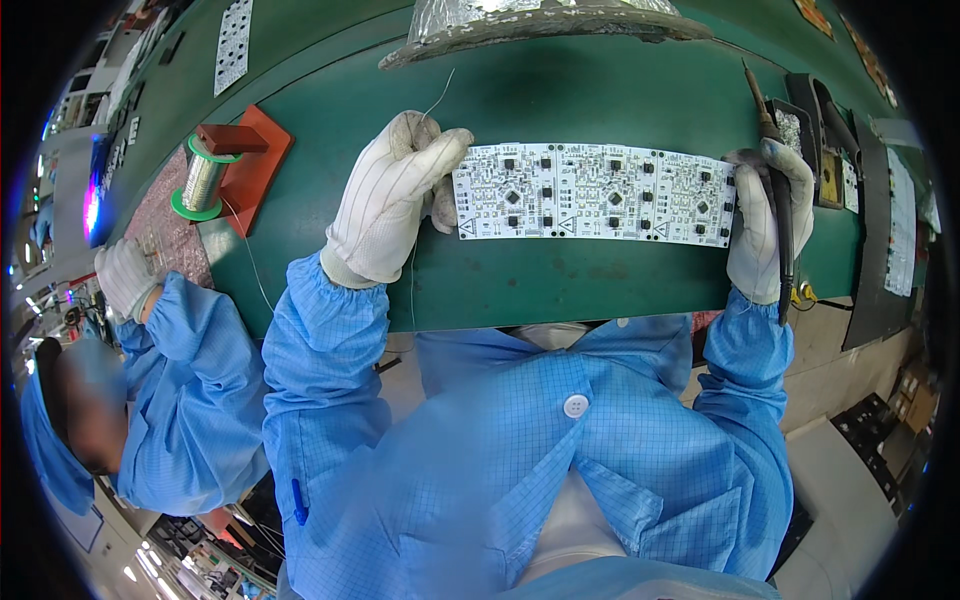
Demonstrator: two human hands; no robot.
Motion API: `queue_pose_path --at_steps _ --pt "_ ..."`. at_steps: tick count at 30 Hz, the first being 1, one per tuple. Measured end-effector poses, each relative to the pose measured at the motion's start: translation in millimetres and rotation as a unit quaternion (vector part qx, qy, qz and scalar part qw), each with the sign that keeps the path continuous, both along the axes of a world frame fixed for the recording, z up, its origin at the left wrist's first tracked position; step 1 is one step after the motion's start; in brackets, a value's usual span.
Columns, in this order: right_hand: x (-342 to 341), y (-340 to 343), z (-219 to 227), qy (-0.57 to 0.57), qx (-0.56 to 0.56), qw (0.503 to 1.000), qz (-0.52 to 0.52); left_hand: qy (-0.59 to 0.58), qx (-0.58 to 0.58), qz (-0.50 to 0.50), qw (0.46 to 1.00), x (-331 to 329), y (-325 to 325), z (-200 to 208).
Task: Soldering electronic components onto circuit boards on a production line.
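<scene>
A white panel of joined circuit boards [600, 195] with small black components is held level above the green bench. My gloved left hand [390, 195] is closed on its left end. A thin solder wire [441, 92] sticks up from the same fingers, and its lower part hangs below that hand. My gloved right hand [762, 225] touches the panel's right end and grips a soldering iron [783, 240]. The iron's tip points up and away, apart from the panel. Some of the right fingers are hidden behind the panel and iron.
A solder spool [203, 182] stands on a red-brown holder [262, 165] at left. A foil-covered hood [540, 22] overhangs the far bench. An iron stand [822, 130] is at the right. To the left, a co-worker's gloved hand [127, 278] rests by pink wrap [172, 225].
</scene>
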State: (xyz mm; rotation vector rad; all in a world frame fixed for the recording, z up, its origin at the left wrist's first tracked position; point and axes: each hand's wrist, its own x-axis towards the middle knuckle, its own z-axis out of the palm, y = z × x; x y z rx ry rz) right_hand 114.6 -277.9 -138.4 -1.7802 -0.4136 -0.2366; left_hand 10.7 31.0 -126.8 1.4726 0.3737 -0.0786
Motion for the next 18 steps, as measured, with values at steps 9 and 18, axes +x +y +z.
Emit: queue_pose_path --at_steps 9,18 --pt "0.6 -2.3 -1.6 -0.017 -0.005 1.000 0.014 0.001 0.017 -0.003 1.000 -0.4 -1.1 1.9" --pt "1.0 -3.9 -2.7 -0.008 -0.003 1.000 0.009 -0.002 0.015 -0.003 1.000 -0.7 -0.7 -1.5"
